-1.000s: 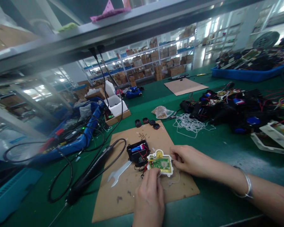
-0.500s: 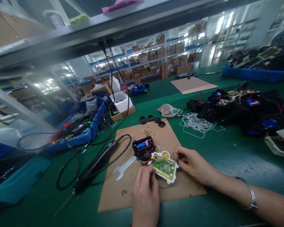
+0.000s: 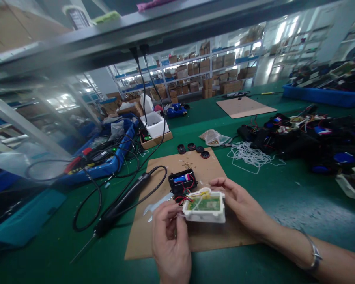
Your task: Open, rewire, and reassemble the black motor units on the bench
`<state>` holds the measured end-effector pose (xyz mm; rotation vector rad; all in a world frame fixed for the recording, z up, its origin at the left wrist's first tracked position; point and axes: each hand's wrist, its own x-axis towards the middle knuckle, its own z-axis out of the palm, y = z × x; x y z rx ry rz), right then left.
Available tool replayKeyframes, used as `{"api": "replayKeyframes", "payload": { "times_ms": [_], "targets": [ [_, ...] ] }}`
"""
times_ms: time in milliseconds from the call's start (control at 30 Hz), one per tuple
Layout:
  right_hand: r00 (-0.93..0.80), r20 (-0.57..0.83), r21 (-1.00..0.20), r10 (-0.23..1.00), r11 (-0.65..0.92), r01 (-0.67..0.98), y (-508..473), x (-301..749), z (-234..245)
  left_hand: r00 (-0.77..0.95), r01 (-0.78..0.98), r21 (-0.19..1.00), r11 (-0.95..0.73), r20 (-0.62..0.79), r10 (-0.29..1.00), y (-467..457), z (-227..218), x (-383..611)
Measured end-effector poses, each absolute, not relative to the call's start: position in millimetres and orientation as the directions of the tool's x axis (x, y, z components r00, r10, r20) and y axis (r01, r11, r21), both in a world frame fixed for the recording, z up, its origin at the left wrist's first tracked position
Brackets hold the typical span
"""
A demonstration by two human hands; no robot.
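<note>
A white plastic housing (image 3: 204, 207) with a green circuit board inside is lifted off the cardboard mat (image 3: 192, 232). My right hand (image 3: 242, 205) grips its right end. My left hand (image 3: 168, 240) pinches its left side, fingers closed. Red and black wires run from the housing to a black battery box (image 3: 182, 181) with a blue cell, which lies on the mat just behind.
A flat steel wrench (image 3: 158, 204) lies left of the housing. A black electric screwdriver (image 3: 122, 205) with its cable rests at the mat's left edge. Several black caps (image 3: 192, 148), a bag of screws (image 3: 213, 138), white string (image 3: 248, 156) and a pile of wired black parts (image 3: 298, 138) lie beyond.
The white housing has been raised from the mat and tipped up between both hands; before, it lay flat. The camera has shifted slightly.
</note>
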<state>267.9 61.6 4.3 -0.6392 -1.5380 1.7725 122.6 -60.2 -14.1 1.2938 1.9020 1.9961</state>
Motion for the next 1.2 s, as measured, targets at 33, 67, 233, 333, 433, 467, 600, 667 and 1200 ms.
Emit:
{"api": "replayKeyframes", "payload": {
  "times_ms": [33, 67, 233, 333, 433, 467, 600, 667, 1200],
  "targets": [
    [-0.661, 0.137, -0.987, 0.738, 0.046, -0.153, 63, 269, 5, -0.648, 0.385, 0.900, -0.202, 0.420, 0.635, -61, -15, 119],
    [-0.689, 0.178, -0.984, 0.703, 0.137, -0.115, 65, 269, 5, -0.653, 0.300, 0.937, -0.176, 0.337, 0.679, -61, -16, 116],
    [-0.801, 0.087, -0.970, 0.592, 0.234, 0.068, 67, 271, -1, -0.609, 0.054, 0.998, -0.018, 0.047, 0.791, -65, -22, 102],
    [-0.839, 0.080, -0.956, 0.539, 0.279, 0.088, 69, 272, -4, -0.535, 0.169, 0.986, -0.005, 0.096, 0.839, -69, -23, 95],
    [-0.833, 0.162, -0.910, 0.529, 0.407, 0.082, 73, 271, -3, -0.472, 0.322, 0.946, -0.028, 0.186, 0.862, -72, -20, 88],
    [-0.826, 0.168, -0.897, 0.538, 0.431, 0.098, 75, 271, -1, -0.461, 0.359, 0.933, -0.019, 0.195, 0.866, -73, -19, 85],
    [-0.842, 0.016, -0.873, 0.540, 0.417, 0.251, 82, 263, 9, -0.377, 0.665, 0.747, 0.023, 0.309, 0.873, -74, -21, 71],
    [-0.852, -0.011, -0.838, 0.524, 0.459, 0.294, 86, 256, 13, -0.241, 0.841, 0.540, -0.016, 0.401, 0.884, -72, -25, 65],
    [-0.833, 0.076, -0.724, 0.548, 0.605, 0.332, 88, 231, 5, 0.014, 0.911, 0.401, -0.101, 0.215, 0.977, -31, 13, 37]
  ]
}}
